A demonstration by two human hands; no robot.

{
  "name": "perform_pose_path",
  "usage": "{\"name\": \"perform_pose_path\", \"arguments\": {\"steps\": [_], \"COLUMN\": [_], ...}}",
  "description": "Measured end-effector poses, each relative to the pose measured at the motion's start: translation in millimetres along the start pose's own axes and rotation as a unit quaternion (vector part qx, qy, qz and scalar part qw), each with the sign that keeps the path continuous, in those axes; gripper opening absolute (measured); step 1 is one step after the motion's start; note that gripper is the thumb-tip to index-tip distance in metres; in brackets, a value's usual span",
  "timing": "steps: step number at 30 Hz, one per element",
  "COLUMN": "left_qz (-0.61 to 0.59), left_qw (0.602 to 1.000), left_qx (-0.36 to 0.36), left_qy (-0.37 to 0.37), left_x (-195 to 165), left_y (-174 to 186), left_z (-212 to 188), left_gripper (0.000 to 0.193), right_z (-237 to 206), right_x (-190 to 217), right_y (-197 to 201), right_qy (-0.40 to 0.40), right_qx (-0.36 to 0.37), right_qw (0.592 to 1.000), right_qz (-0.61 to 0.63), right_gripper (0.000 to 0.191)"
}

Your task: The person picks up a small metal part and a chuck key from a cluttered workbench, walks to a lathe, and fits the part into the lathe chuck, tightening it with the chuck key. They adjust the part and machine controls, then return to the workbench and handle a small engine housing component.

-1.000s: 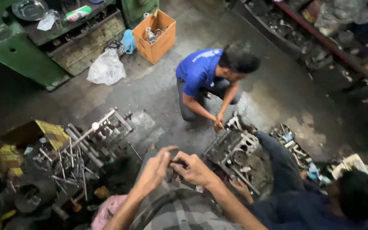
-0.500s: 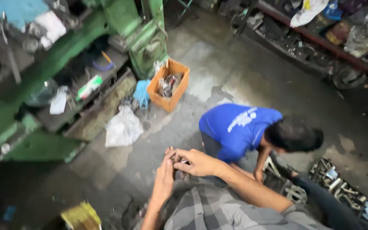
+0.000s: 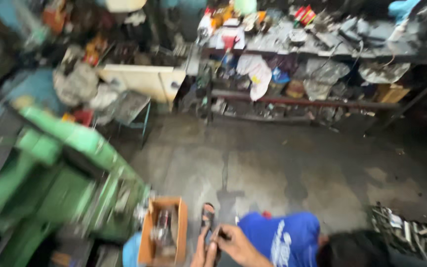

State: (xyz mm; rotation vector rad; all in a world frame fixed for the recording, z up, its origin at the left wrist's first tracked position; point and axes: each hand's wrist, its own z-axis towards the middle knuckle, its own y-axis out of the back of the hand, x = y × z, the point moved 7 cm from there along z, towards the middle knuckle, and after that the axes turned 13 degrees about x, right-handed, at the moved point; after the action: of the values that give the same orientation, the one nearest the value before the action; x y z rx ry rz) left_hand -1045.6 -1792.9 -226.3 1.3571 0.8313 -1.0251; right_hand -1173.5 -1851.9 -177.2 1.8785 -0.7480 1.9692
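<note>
My two hands meet at the bottom edge of the head view. My right hand (image 3: 235, 244) pinches a small dark part (image 3: 222, 236) between thumb and fingers. Only the fingers of my left hand (image 3: 201, 253) show, and they press against the same part from the left. The picture is blurred, so I cannot tell what kind of part it is. Just right of my hands crouches a person in a blue shirt (image 3: 280, 237), seen from above, with a sandalled foot (image 3: 207, 215) just above my hands.
An orange box (image 3: 179, 232) with metal pieces stands on the concrete floor (image 3: 273, 168) left of my hands. A green machine (image 3: 60, 173) fills the left. A cluttered workbench (image 3: 312, 44) runs along the back. Metal parts (image 3: 411, 232) lie at the lower right.
The view has swung upward, away from the engine parts toward the back bench. My hands and the person in blue have dropped to the bottom edge, with my hands still together on the small part.
</note>
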Motion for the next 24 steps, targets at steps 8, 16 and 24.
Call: {"name": "perform_pose_path", "arguments": {"steps": [8, 16, 24], "left_qz": [-0.079, -0.004, -0.322], "left_qw": [0.978, 0.976, 0.911], "left_qx": [0.174, 0.201, 0.208], "left_qy": [0.089, 0.086, 0.15], "left_x": [106.9, 0.4, 14.5], "left_y": [-37.5, 73.4, 74.9], "left_z": [363.0, 566.9, 711.8], "left_gripper": [0.055, 0.048, 0.039], "right_z": [205.7, 259.3, 355.1], "right_x": [-42.3, 31.4, 117.0], "right_y": [256.7, 440.7, 509.3], "right_qy": [-0.028, -0.056, -0.055], "right_qx": [-0.17, -0.294, -0.167], "right_qw": [0.979, 0.941, 0.984], "right_qz": [0.106, 0.161, 0.017], "right_gripper": [0.025, 0.031, 0.05]}}
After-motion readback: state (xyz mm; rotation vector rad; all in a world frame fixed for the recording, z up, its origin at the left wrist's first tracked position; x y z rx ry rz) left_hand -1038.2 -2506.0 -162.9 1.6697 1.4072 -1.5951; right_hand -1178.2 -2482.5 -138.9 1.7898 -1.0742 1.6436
